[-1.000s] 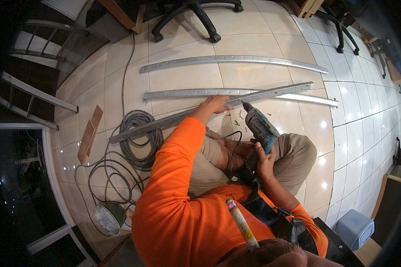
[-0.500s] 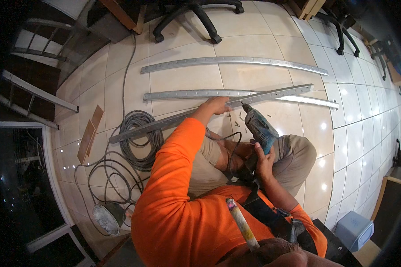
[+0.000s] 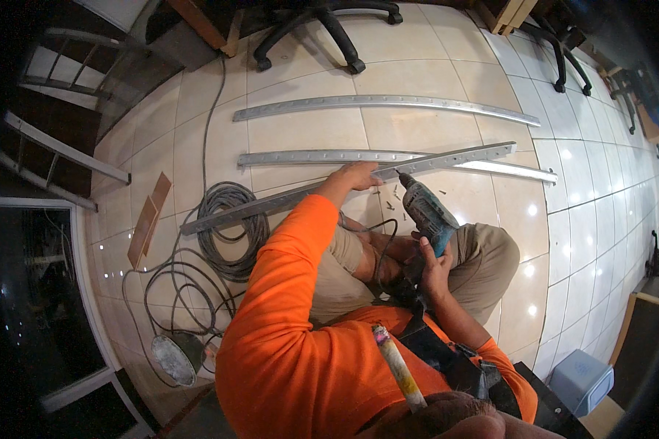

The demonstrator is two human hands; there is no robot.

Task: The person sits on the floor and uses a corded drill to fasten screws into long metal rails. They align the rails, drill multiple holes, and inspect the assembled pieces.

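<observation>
A long metal channel (image 3: 465, 154) with punched holes slants across the floor in front of me, lying over a second metal channel (image 3: 304, 156). My left hand (image 3: 356, 177) is closed around its middle. In my right hand (image 3: 436, 265) is a blue-green power drill (image 3: 427, 208), gripped by its handle. The drill's tip points at the slanted channel just right of my left hand; whether it touches the metal I cannot tell. Several small screws (image 3: 395, 198) lie scattered on the tiles beside the drill. Beyond is a third metal channel (image 3: 388, 103), lying roughly parallel to the second.
A coil of grey cable (image 3: 231, 245) sits under the slanted channel's left end, with loose loops nearer me. Close by are a round lamp (image 3: 177, 359) and thin brown boards (image 3: 151, 219). A chair base (image 3: 329, 36) stands beyond the channels. A blue-grey plastic bin (image 3: 581, 380) is at right.
</observation>
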